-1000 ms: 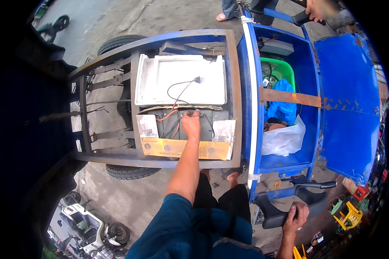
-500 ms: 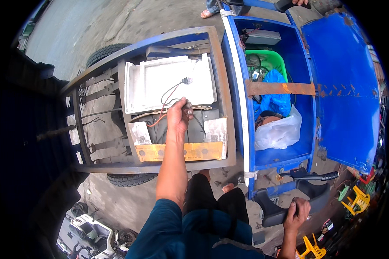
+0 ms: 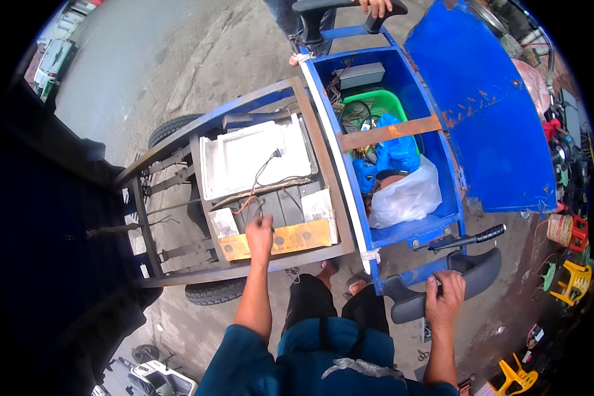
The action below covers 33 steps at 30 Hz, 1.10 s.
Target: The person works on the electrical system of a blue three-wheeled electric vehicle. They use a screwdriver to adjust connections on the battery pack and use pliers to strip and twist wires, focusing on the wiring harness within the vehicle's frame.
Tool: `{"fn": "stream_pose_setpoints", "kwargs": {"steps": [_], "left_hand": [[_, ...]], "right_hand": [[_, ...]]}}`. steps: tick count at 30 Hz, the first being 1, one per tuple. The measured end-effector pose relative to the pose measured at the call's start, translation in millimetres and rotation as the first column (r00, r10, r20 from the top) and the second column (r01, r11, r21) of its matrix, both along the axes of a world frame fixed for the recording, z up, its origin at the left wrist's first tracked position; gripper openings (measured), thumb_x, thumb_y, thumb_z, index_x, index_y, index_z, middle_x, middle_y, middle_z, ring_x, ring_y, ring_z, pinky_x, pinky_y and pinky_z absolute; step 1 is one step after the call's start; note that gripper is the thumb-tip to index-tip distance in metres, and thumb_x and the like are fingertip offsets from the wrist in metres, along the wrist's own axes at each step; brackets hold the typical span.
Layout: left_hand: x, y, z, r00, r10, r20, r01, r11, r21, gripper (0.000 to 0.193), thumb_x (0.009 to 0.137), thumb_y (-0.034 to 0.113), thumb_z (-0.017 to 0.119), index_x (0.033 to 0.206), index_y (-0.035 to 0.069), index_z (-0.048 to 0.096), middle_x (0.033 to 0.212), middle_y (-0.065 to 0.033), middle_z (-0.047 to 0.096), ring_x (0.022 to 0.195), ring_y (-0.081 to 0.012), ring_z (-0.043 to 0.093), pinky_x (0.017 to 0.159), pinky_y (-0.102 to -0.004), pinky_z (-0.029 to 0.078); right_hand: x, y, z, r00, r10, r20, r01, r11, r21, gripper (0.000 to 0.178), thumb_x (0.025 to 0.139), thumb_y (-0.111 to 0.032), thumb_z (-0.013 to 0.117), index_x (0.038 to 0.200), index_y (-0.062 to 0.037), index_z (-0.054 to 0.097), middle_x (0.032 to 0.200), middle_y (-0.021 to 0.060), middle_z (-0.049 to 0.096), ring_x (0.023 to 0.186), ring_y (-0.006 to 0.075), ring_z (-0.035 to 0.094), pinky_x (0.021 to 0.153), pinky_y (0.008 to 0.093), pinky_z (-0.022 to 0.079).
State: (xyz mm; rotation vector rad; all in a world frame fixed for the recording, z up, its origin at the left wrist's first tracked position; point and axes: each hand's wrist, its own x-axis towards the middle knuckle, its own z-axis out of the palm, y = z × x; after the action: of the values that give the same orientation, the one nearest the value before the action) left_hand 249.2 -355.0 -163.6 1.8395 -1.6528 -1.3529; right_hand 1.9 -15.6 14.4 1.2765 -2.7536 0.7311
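Note:
My left hand (image 3: pixel 260 232) is closed in a pinch above the front cardboard flap (image 3: pixel 277 240), near dark grey battery-like blocks (image 3: pixel 274 208). What its fingers hold is too small to make out. A thin red and black wire (image 3: pixel 253 193) rises from the blocks to a black connector (image 3: pixel 276 153) on a white foam tray (image 3: pixel 224 155). My right hand (image 3: pixel 446 296) is wrapped over a black curved armrest (image 3: pixel 485 269) on the blue frame.
An open blue metal box (image 3: pixel 412 228) holds a green basket (image 3: pixel 376 99), a blue bag (image 3: pixel 399 155) and a white plastic bag (image 3: pixel 409 195). A rusty bar (image 3: pixel 389 133) crosses it. Another person's hand (image 3: pixel 378 6) rests on the far armrest (image 3: pixel 313 20). Yellow stools (image 3: pixel 574 284) stand at right.
My left hand has moved back toward me, from near the foam tray to the cardboard flap. My right hand stays on the armrest. The whole view has shifted and turned.

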Motion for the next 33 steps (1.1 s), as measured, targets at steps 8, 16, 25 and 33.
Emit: {"fn": "stream_pose_setpoints", "kwargs": {"steps": [8, 16, 25, 33], "left_hand": [[66.1, 193.0, 66.8, 0.977, -0.176, 0.117, 0.157, 0.976, 0.151, 0.031, 0.084, 0.030, 0.065, 0.087, 0.000, 0.070, 0.070, -0.0158, 0.067, 0.067, -0.0226, 0.065, 0.066, -0.0367, 0.049], [-8.4, 264.0, 155.4, 0.828, -0.560, 0.008, 0.554, 0.817, -0.163, 0.027, 0.087, 0.028, 0.069, 0.103, 0.007, 0.068, 0.097, -0.0174, 0.068, 0.089, -0.0328, 0.067, 0.080, -0.0390, 0.052], [-98.5, 278.2, 172.2, 0.388, -0.921, 0.021, 0.790, 0.321, -0.523, 0.069, 0.080, 0.025, 0.078, 0.137, 0.002, 0.046, 0.131, -0.0245, 0.048, 0.120, -0.0424, 0.047, 0.103, -0.0459, 0.040], [-108.2, 287.4, 144.5, 0.371, -0.923, 0.105, 0.805, 0.263, -0.532, 0.062, 0.086, 0.022, 0.072, 0.137, -0.001, 0.045, 0.129, -0.0231, 0.049, 0.117, -0.0405, 0.051, 0.100, -0.0439, 0.043]], "right_hand": [[5.9, 10.3, -0.7, 0.999, 0.026, -0.041, -0.032, 0.986, -0.166, 0.017, 0.080, -0.012, 0.070, 0.093, -0.0053, 0.064, 0.090, 0.0103, 0.065, 0.085, 0.0304, 0.061, 0.078, 0.0407, 0.045], [28.2, 107.7, 2.3, 0.967, -0.223, 0.123, 0.255, 0.853, -0.456, 0.023, 0.085, -0.012, 0.068, 0.105, -0.0010, 0.063, 0.109, 0.0140, 0.064, 0.101, 0.0320, 0.060, 0.089, 0.0426, 0.046], [262.2, 414.7, -179.0, 0.128, -0.911, 0.393, 0.732, 0.354, 0.582, 0.033, 0.083, -0.031, 0.068, 0.094, 0.0004, 0.069, 0.095, 0.0191, 0.070, 0.086, 0.0351, 0.067, 0.078, 0.0419, 0.051], [567.8, 439.4, -222.0, -0.746, -0.394, 0.537, 0.635, -0.176, 0.752, 0.025, 0.085, -0.031, 0.064, 0.079, -0.0068, 0.068, 0.068, 0.0060, 0.063, 0.055, 0.0180, 0.057, 0.047, 0.0350, 0.045]]}}
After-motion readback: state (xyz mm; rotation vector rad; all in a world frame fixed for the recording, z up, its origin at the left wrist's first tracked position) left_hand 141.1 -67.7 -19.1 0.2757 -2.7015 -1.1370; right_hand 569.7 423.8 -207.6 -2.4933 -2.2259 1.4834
